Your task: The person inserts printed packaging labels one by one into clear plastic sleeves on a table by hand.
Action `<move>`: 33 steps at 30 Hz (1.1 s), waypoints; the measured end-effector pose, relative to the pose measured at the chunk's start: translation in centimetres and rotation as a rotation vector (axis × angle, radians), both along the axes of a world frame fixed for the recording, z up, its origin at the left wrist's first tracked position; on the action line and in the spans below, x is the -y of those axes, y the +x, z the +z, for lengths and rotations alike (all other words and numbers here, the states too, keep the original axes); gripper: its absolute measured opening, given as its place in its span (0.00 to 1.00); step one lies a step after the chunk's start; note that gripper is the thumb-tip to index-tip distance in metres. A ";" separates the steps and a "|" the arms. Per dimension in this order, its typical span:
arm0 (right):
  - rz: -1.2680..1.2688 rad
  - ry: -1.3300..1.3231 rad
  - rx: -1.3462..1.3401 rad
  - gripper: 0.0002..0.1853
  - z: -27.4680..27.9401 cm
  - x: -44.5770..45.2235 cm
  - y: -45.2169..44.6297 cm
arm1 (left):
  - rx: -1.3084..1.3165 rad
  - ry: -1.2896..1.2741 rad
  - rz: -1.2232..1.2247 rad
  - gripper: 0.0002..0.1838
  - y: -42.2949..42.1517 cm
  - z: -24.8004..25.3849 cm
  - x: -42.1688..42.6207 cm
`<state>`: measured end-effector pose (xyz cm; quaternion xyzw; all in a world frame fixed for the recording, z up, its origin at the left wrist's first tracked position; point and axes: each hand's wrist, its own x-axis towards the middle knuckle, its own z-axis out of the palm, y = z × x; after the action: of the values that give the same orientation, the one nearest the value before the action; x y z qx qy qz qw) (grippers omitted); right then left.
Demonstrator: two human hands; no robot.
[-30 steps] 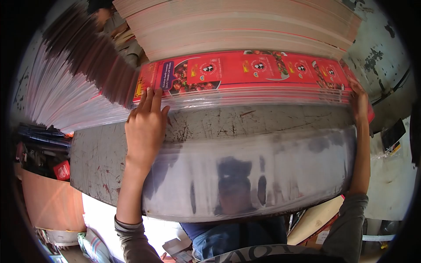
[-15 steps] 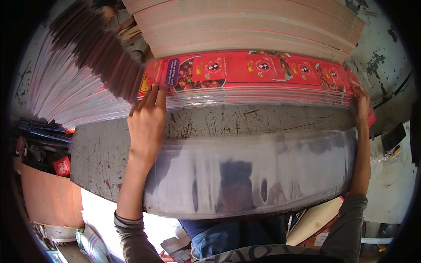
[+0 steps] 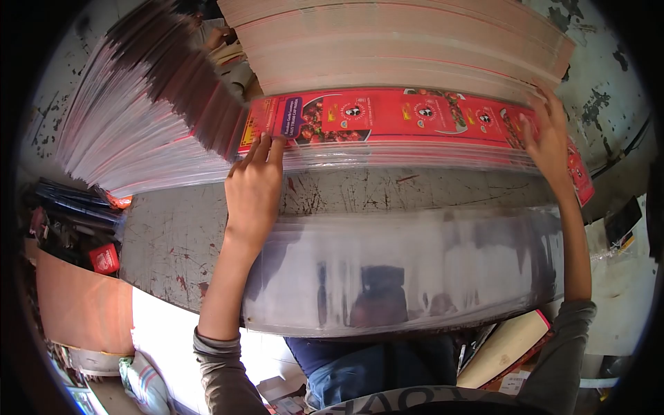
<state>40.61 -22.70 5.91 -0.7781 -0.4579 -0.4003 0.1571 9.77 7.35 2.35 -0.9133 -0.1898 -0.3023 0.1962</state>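
Observation:
A long red printed sheet (image 3: pixel 387 121) with food pictures and round logos lies on top of a low stack with clear plastic edges (image 3: pixel 401 155). My left hand (image 3: pixel 254 190) is at the sheet's left near corner, fingers bent over the edge and the thumb hidden beneath. Above the sheet's right end, my right hand (image 3: pixel 550 138) is raised with its fingers apart, slightly blurred and holding nothing. Closer to my body, a pile of clear plastic sheets (image 3: pixel 408 273) lies along the table's near edge.
Behind the red sheet rises a tall stack of pale boards (image 3: pixel 401 48). A fanned, leaning stack of plastic-edged sheets (image 3: pixel 152 131) stands at left. The scratched grey table (image 3: pixel 166 242) shows between the piles. Part of another person (image 3: pixel 218 34) appears at the back left.
My right hand has let go of the sheet's right end and lifted, its fingers spreading. My left hand stays on the left corner. The whole view has shifted slightly.

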 end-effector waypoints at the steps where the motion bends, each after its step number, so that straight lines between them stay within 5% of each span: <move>1: 0.015 -0.072 0.124 0.21 1.0 -1.1 -0.7 | -0.003 -0.005 0.000 0.12 0.1 0.0 0.0; 3: 0.047 -0.080 0.216 0.28 3.0 -2.6 -0.1 | -0.004 -0.013 0.004 0.12 0.2 -0.1 0.0; 10: 0.116 0.202 0.239 0.15 10.8 -10.6 1.0 | 0.009 -0.056 0.007 0.11 0.1 -0.3 -0.3; 24: 0.255 0.426 0.009 0.09 10.4 -13.3 2.6 | -0.007 -0.034 0.029 0.11 0.1 -0.4 -0.2; 33: 0.156 0.275 0.337 0.12 9.9 -11.9 2.5 | -0.006 -0.051 0.011 0.13 0.0 -0.3 -0.4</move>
<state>43.15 -10.84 15.77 -0.6338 -0.4774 -0.5699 0.2135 9.74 7.73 2.01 -0.9177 -0.2019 -0.2938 0.1752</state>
